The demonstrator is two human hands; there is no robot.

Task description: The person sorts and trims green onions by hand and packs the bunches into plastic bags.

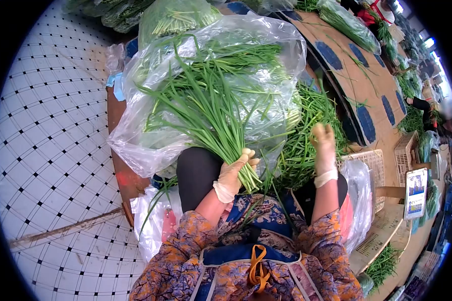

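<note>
My left hand (230, 178), in a pale thin glove, is closed round the lower stems of a bunch of long green leafy stalks (211, 110). The leaves fan out up and to the left over a clear plastic bag (145, 145) that has more green stalks in it. To the right, my right hand (324, 140), gloved too, is raised above a pile of loose green stalks (306, 160); its fingers look curled, and whether they hold anything is too small to tell.
A brown board with blue patches (351, 75) lies at the upper right. Plastic crates (369, 165) stand at the right, near a white card (416, 193). Tiled floor (60, 150) spans the left. A filled bag (178, 17) sits at the top; other people are at the far right.
</note>
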